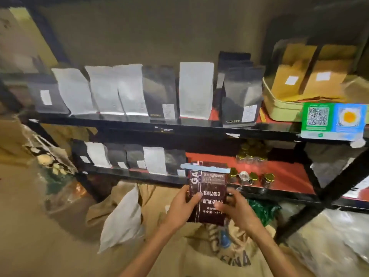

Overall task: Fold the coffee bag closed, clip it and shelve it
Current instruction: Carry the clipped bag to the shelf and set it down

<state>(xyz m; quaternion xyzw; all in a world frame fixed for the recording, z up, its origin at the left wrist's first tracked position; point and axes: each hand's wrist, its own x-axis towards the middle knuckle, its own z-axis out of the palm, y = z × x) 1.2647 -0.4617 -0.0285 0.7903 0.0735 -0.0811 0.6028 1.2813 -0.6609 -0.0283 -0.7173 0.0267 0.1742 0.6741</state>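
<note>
the coffee bag (207, 193) is held upright in front of the lower shelf (279, 172), at 6 o'clock in the view. it is dark brown with white print reading "baked.coffee" and "net.weight". its top is folded flat, and a pale blue clip (205, 168) lies across that fold from side to side.

the left hand (182, 206) grips the bag at its 9 o'clock edge. the thumb lies across the front panel and the fingers wrap behind it, closed on the bag. the right hand (237, 206) grips the bag at its 3 o'clock edge, thumb on the front near the lower print, fingers curled round the side and back, also closed on the bag.

the bag's lower part hangs forward of the shelf front edge, above burlap sacks (229, 254) on the floor. whether the bag touches the shelf cannot be told.

at 3 o'clock from the clip, small jars (253, 177) with gold lids stand on the red surface of the lower shelf. at 9 o'clock from the bag, a row of black and silver pouches (137, 158) stands on the same shelf. the upper shelf (159, 126), at 12 o'clock, carries a longer row of silver and black pouches, with kraft bags (307, 76) in a tin at 2 o'clock. a qr sign (332, 120) hangs on the upper shelf edge at 3 o'clock.
</note>
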